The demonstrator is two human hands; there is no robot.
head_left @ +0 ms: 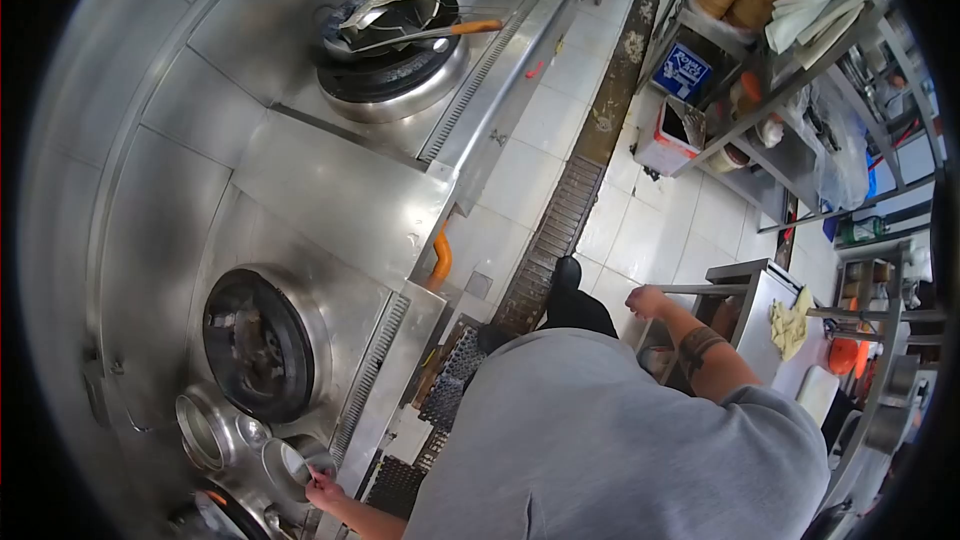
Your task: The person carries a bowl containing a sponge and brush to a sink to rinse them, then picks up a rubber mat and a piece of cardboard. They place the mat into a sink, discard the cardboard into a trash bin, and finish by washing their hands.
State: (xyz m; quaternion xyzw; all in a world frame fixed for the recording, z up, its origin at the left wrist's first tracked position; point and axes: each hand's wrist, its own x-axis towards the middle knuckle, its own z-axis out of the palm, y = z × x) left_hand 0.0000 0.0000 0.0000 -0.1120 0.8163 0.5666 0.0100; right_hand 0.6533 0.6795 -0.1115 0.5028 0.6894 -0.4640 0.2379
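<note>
My left hand (326, 491) is at the lower left, its fingers closed at the rim of a round metal pot (273, 470). Beside this pot stand a second metal pot (202, 430) and a small round metal bowl (252, 431). Just beyond them, a dark wok (258, 345) sits on its burner ring. Out on the other side, my right hand (649, 301) is closed at the end of a metal bar (702, 289) that runs from a steel cabinet (757, 318).
A second wok station holds a dark wok (392, 70) with a wooden-handled tool (475, 28) across it. A floor drain grate (560, 210) crosses the white tiles. Steel shelving (800, 90) with containers and cloths lines the right. A yellow cloth (790, 325) lies on the cabinet.
</note>
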